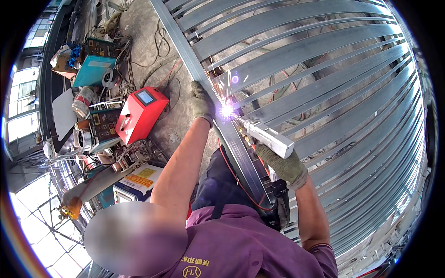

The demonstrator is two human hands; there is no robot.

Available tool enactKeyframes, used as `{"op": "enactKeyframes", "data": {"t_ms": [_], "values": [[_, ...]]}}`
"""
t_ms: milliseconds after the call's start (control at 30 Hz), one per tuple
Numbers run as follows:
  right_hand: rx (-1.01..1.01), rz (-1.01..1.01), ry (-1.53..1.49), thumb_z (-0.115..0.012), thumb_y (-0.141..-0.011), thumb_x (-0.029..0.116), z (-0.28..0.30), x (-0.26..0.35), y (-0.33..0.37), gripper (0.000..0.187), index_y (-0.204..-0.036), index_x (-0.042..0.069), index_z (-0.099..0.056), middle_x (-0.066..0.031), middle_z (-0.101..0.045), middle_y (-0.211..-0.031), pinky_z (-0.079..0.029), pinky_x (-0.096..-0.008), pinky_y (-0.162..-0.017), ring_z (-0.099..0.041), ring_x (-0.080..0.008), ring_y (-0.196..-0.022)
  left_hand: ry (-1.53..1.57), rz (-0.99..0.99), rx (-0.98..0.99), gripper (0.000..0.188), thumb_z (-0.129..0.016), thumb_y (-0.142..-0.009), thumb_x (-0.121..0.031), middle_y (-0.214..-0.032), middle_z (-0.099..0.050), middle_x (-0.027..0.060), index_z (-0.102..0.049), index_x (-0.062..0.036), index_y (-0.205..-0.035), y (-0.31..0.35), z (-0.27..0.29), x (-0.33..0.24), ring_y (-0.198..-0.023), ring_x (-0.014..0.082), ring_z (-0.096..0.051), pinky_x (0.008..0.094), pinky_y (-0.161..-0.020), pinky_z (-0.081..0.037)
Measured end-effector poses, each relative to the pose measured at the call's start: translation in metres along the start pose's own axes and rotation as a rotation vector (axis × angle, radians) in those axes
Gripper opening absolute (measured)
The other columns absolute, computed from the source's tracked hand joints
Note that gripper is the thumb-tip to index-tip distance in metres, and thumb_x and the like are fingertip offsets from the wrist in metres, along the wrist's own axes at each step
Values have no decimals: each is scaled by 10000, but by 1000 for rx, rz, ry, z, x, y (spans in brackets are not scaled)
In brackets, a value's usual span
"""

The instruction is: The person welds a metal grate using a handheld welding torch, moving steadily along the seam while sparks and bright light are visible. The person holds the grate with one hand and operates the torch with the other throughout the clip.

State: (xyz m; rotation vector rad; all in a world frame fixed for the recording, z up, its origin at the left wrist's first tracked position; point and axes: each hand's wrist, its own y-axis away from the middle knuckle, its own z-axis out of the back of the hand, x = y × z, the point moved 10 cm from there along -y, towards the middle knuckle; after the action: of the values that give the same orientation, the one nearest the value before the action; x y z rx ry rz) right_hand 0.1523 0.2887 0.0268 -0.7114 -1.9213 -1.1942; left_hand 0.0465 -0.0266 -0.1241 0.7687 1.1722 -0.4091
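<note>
In my gloved right hand (283, 163) is a silver handheld welding gun (269, 138), its nozzle pointing up and left. A bright violet-white spark (226, 110) burns at the nozzle tip, on a long metal beam (242, 157), and orange sparks fly upward from it. My left hand (201, 101), in a green-grey work glove, rests closed over the left edge of that beam, just left of the spark. Metal slats (287, 44) run rightward from the beam. A thin orange-red cable (230, 167) loops below the gun.
On the floor to the left stands a red box-shaped machine (143, 115) with a small screen. Behind it are a teal machine (95, 69), wire spools (109, 78) and tangled cables (160, 44). A white-and-blue box (141, 180) with a yellow label sits nearer me.
</note>
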Motion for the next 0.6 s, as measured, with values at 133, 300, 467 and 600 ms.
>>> {"op": "enactKeyframes", "data": {"t_ms": [133,300,467,600], "values": [[15,-26,5,-788,-956,105,-1,-1,0,431,-1360,28,-657,-72,-741,-1246,-597,-281,-914,-712,-142,-1122,50,1,-3,640,-475,-1110,-543,-1164,-720,60,-665,16,-1359,1,0,-4,-996,154,-632,323,-898,-530],[-2,-118,24,-796,-956,122,1,-10,0,444,-1366,31,-653,-68,-742,-1236,-592,-279,-906,-707,-127,-1100,-26,-21,22,731,-425,-1085,-636,-1159,-738,155,-652,25,-1298,3,-1,-9,-1047,254,-668,369,-966,-518],[-1,-27,4,-801,-953,126,2,-10,1,473,-1386,34,-636,-68,-740,-1238,-592,-277,-904,-704,-124,-1099,1,-42,34,714,-429,-1090,-623,-1120,-744,149,-667,29,-1261,5,-4,-16,-1010,249,-674,370,-937,-525],[-7,-58,-21,-804,-950,125,1,-10,1,483,-1391,34,-630,-71,-738,-1245,-592,-273,-907,-703,-123,-1098,45,-46,22,706,-434,-1090,-624,-1095,-743,142,-670,27,-1226,-2,-4,-10,-996,237,-673,370,-923,-526]]}}
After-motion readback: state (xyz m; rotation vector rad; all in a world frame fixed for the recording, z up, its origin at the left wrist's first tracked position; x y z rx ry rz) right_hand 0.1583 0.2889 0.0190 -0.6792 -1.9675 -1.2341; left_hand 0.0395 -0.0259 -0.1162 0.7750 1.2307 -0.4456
